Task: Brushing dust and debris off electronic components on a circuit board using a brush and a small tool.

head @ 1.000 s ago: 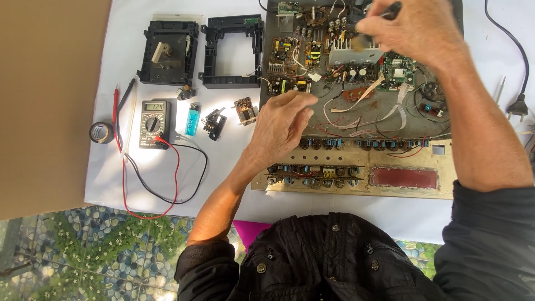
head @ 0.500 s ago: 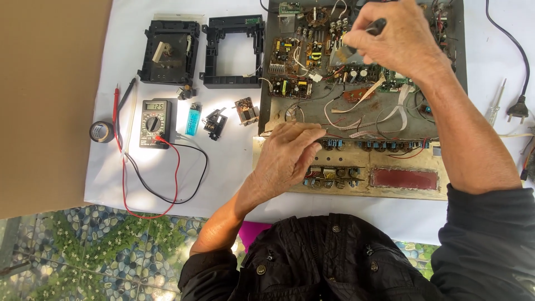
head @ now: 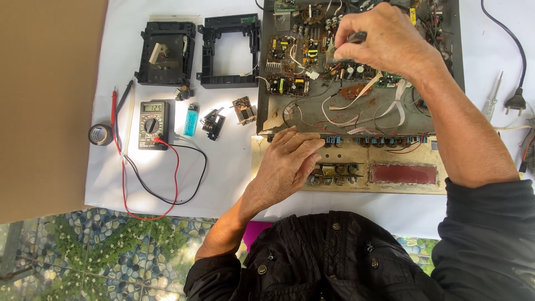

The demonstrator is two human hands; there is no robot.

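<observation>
With the left hand (head: 290, 161) lying flat and empty on the opened amplifier chassis (head: 356, 120) on the bench, the right hand (head: 384, 44) is pinching a dark tool (head: 355, 37) over crowded boards, risking bridging neighbouring parts.

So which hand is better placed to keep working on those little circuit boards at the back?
Probably the right hand: it holds a dark tool directly over the circuit boards. The left hand rests flat on the chassis front edge.

White counter (head: 234, 167); black multimeter (head: 152, 124) with red and black leads; blue lighter (head: 190, 119) beside it; black frames (head: 229, 51); grey chassis (head: 356, 111).
</observation>
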